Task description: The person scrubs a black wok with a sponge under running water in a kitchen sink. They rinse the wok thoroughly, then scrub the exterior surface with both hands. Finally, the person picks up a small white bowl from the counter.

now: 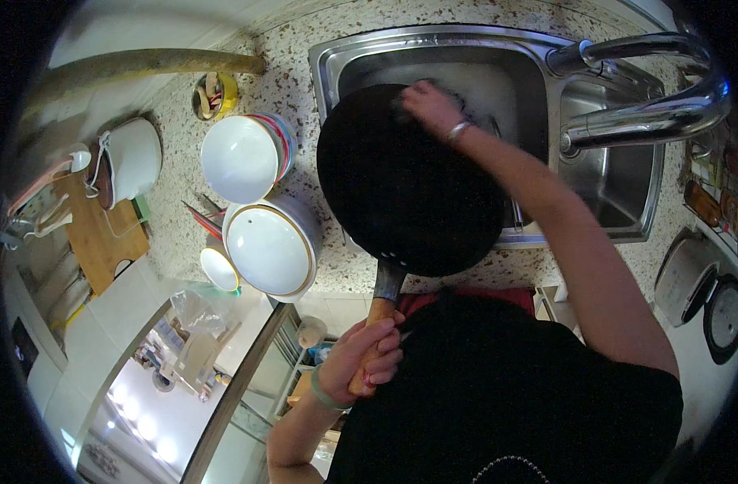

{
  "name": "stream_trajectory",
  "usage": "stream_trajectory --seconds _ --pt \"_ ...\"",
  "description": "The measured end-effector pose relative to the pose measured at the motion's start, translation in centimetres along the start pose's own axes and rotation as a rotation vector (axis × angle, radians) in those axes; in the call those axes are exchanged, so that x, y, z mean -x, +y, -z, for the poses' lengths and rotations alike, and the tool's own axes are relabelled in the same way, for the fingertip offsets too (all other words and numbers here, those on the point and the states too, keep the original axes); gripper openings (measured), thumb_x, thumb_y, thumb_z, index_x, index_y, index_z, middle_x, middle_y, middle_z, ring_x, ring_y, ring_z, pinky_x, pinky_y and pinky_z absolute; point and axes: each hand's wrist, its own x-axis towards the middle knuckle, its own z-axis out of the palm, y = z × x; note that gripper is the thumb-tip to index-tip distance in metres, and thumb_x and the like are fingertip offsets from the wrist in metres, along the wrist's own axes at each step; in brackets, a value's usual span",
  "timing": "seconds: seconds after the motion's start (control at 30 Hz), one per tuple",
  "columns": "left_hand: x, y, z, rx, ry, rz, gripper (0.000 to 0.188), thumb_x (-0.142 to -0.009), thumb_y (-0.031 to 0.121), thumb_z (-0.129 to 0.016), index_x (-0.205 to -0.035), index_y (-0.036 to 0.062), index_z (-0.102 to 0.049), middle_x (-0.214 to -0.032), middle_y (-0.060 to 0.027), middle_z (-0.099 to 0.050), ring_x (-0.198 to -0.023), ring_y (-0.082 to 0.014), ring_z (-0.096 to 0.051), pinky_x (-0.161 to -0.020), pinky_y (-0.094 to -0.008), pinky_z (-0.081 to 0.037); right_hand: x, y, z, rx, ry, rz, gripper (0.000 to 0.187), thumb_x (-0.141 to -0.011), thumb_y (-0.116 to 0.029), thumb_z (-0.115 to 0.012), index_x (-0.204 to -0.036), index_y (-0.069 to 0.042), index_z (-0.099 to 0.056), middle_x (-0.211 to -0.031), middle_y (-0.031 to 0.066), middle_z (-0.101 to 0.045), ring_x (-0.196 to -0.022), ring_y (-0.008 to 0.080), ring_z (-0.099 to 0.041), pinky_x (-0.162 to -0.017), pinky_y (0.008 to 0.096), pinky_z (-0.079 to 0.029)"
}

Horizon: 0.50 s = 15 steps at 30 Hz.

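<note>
A large black wok (401, 194) is tilted over the near left part of the steel sink (433, 32), its dark round face turned up toward me. My left hand (359, 359) is wrapped round its wooden handle (382, 310), close to my body. Reaching across the wok, my right hand (432, 109) is at its far rim with the fingers bent and pressed together. Something dark and greyish shows by those fingers, but blur hides what it is. Whitish, cloudy water (494, 89) lies in the large basin behind the wok.
A chrome faucet (651, 125) arches over the smaller basin on the right. Left of the sink stand stacked bowls (240, 160), a lidded white pot (270, 248) and a yellow tin (227, 95). A wooden board (94, 234) is at the far left. Speckled counter (284, 36) surrounds the sink.
</note>
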Motion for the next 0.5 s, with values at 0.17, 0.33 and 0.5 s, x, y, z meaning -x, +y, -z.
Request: stream_trajectory --seconds 0.17,0.33,0.5 --pt "-0.3 0.8 -1.4 0.011 -0.006 0.021 0.021 -0.096 0.020 -0.045 -0.111 0.0045 -0.046 -0.067 0.0010 -0.039 -0.044 -0.0052 -0.031 -0.031 -0.0165 -0.027 11.8 -2.0 1.4 0.130 -0.587 -0.176 0.025 -0.078 0.000 -0.050 -0.100 -0.005 -0.062 -0.106 0.0145 -0.055 -0.100 0.0316 -0.053 -0.085 0.0402 -0.049" --pt "-1.5 0.1 0.4 0.009 -0.018 0.019 0.020 -0.096 0.019 -0.046 -0.111 0.0061 -0.047 -0.068 0.0014 -0.039 -0.044 -0.0051 -0.031 -0.031 -0.0162 -0.026 8.1 -16.7 6.5 -0.849 -0.267 -0.402 0.011 -0.075 -0.007 -0.065 -0.086 -0.007 -0.062 -0.091 0.0098 -0.057 -0.091 0.0289 -0.055 -0.079 0.0395 -0.047" --pt "-1.3 -0.2 0.4 0.008 -0.038 0.001 0.021 -0.096 0.020 -0.045 -0.112 0.0067 -0.047 -0.068 0.0011 -0.039 -0.045 -0.0049 -0.032 -0.032 -0.0161 -0.027 6.8 -9.1 -0.4 -0.340 -0.244 -0.371 0.022 -0.067 0.006 -0.059 -0.087 -0.004 -0.060 -0.094 0.0150 -0.056 -0.092 0.0335 -0.052 -0.082 0.0403 -0.047"
